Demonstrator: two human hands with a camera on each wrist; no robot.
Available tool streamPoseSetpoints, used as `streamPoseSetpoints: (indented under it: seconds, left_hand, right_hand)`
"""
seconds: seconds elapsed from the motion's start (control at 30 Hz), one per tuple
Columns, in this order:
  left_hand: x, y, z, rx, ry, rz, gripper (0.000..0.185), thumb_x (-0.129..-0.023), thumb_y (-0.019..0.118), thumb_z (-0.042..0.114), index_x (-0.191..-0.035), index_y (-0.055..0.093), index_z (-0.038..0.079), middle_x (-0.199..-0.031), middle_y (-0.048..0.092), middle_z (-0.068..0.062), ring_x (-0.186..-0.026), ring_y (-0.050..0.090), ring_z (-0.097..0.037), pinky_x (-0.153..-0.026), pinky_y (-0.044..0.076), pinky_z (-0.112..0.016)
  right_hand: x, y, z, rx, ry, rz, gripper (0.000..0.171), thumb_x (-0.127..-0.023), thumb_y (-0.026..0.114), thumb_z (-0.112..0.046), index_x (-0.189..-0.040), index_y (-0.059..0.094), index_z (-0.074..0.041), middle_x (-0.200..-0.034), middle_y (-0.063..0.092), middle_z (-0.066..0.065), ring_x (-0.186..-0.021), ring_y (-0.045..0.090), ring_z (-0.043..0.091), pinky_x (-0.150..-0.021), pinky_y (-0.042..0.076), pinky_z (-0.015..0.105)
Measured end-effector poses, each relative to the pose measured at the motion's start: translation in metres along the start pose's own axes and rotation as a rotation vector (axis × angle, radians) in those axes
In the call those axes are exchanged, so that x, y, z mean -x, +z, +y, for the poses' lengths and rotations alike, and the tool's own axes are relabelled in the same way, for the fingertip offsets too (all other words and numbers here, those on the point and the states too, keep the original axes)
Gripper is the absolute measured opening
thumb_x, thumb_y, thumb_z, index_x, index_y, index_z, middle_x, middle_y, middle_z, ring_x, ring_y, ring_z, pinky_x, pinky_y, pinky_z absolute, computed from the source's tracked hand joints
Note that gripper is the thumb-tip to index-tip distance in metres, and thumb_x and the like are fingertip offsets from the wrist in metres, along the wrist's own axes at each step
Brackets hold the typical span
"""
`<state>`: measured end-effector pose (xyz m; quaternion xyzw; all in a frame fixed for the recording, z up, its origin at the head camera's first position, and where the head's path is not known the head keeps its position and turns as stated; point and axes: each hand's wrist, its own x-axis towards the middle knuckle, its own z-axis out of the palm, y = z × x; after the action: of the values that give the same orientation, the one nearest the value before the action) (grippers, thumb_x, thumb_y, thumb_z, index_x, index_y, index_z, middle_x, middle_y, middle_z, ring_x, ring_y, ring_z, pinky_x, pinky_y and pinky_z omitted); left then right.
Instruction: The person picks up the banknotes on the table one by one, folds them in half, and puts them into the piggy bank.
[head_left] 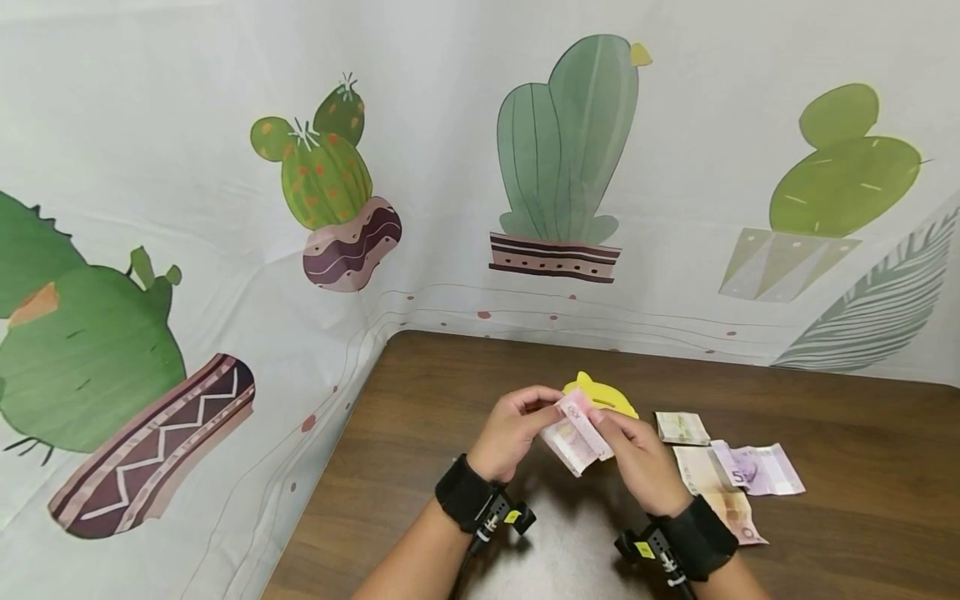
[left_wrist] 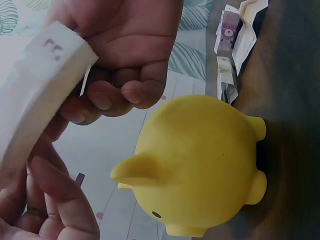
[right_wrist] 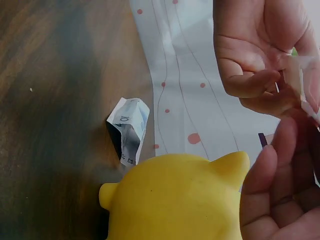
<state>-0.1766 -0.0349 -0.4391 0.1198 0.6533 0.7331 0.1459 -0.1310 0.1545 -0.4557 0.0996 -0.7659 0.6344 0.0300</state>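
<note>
Both hands hold one pinkish 100 banknote (head_left: 573, 437), creased and partly folded, over the table in front of a yellow piggy bank (head_left: 611, 398). My left hand (head_left: 513, 429) pinches its left side between thumb and fingers. The right hand (head_left: 641, 458) grips the opposite edge, thumb on top. In the left wrist view the note's pale folded side (left_wrist: 42, 90) shows close up, beside the rounded piggy bank (left_wrist: 200, 160). The bank's slot shows on top in the head view, while the hands and note cover part of its body.
Right of the bank lie a folded greenish note (head_left: 682, 427), a brownish note (head_left: 716, 492) and a purple 5 note (head_left: 765, 469). A folded bluish 10 note (right_wrist: 131, 125) stands by the bank in the right wrist view. A cactus-print cloth (head_left: 435, 250) borders the wooden table (head_left: 360, 467).
</note>
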Motion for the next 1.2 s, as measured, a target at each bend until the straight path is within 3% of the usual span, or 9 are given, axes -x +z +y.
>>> streamPoseSetpoints:
  seconds: [0.1,0.23,0.43,0.6,0.73,0.93,1.2]
  left_hand:
    - [-0.0008,0.0,-0.0017,-0.025,0.008,0.012,0.027,-0.094,0.065,0.007,-0.113,0.067,-0.011,-0.092,0.065,0.004,-0.082,0.059,-0.008,-0.07,0.051,-0.021]
    - [-0.0021,0.0007,-0.0028,-0.028,0.008,0.041,0.024,-0.094,0.067,0.009,-0.109,0.067,-0.01,-0.089,0.064,0.004,-0.079,0.058,-0.009,-0.067,0.05,-0.021]
    - [-0.0035,0.002,-0.0015,-0.002,-0.014,0.106,0.024,-0.093,0.065,0.01,-0.107,0.065,-0.009,-0.087,0.061,0.002,-0.075,0.057,-0.011,-0.064,0.05,-0.023]
    - [-0.0043,0.003,-0.0007,0.028,-0.041,0.133,0.023,-0.094,0.062,0.009,-0.108,0.062,-0.009,-0.084,0.063,0.001,-0.073,0.059,-0.011,-0.062,0.05,-0.024]
    - [-0.0045,0.0038,-0.0007,0.051,-0.039,0.138,0.021,-0.094,0.06,0.008,-0.107,0.061,-0.008,-0.081,0.063,0.003,-0.072,0.059,-0.01,-0.062,0.05,-0.023]
    - [-0.0039,0.003,-0.0004,0.072,-0.045,0.107,0.02,-0.093,0.059,0.007,-0.108,0.06,-0.007,-0.08,0.064,0.005,-0.072,0.06,-0.008,-0.063,0.05,-0.022]
    - [-0.0025,-0.0008,0.002,0.084,-0.084,-0.03,0.031,-0.095,0.058,0.006,-0.122,0.061,-0.009,-0.092,0.066,0.006,-0.076,0.061,-0.007,-0.067,0.052,-0.022]
  right_hand:
    - [0.0006,0.0001,0.0005,-0.009,-0.003,-0.015,0.038,-0.109,0.042,-0.02,-0.124,0.068,0.004,-0.117,0.07,-0.005,-0.107,0.059,-0.003,-0.088,0.051,0.02]
    - [0.0002,-0.0003,0.0016,-0.038,-0.026,0.011,0.041,-0.11,0.039,-0.02,-0.124,0.066,0.007,-0.116,0.069,-0.011,-0.107,0.058,-0.002,-0.089,0.049,0.018]
    - [-0.0031,-0.0022,0.0017,-0.21,-0.076,0.03,0.05,-0.112,0.031,-0.025,-0.138,0.05,0.013,-0.124,0.065,-0.014,-0.112,0.061,0.002,-0.09,0.052,0.018]
    - [-0.0041,-0.0015,0.0006,-0.193,-0.074,0.061,0.041,-0.108,0.044,-0.013,-0.145,0.044,0.006,-0.121,0.062,-0.008,-0.108,0.061,0.002,-0.085,0.053,0.017]
    - [-0.0035,0.0,-0.0003,-0.151,-0.035,0.053,0.039,-0.102,0.056,-0.005,-0.139,0.051,0.007,-0.115,0.063,-0.009,-0.099,0.063,0.003,-0.078,0.055,0.019]
    - [-0.0031,0.0003,0.0003,-0.142,0.013,0.063,0.032,-0.099,0.061,-0.006,-0.128,0.059,0.008,-0.105,0.069,-0.009,-0.088,0.065,0.005,-0.074,0.056,0.021]
    - [-0.004,-0.0023,0.0026,-0.252,-0.047,0.12,0.024,-0.097,0.061,0.0,-0.121,0.066,0.0,-0.108,0.07,-0.009,-0.088,0.061,0.007,-0.072,0.052,0.02]
